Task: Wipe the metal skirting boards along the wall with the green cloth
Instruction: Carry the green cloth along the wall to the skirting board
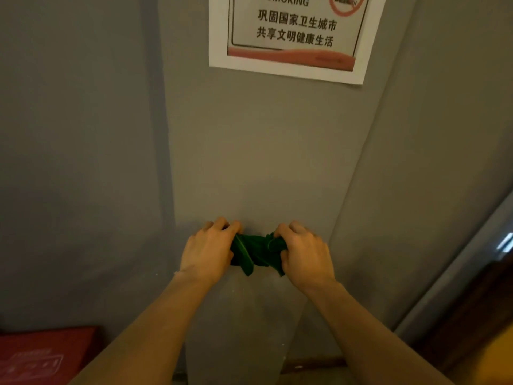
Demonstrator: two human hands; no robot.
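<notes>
A crumpled green cloth [256, 252] is stretched between both hands in front of a grey wall. My left hand [206, 250] grips its left end, knuckles up. My right hand [304, 252] grips its right end. The cloth is bunched and twisted between them, with a loose corner hanging down. A pale metal skirting panel [244, 329] covers the lower part of the projecting wall column, below the hands. Neither hand touches the skirting.
A white no-smoking notice [294, 37] is stuck on the grey column [249, 148] above. A red box [41, 354] sits at the bottom left by the wall. A metal door frame [455, 276] and dark door run along the right.
</notes>
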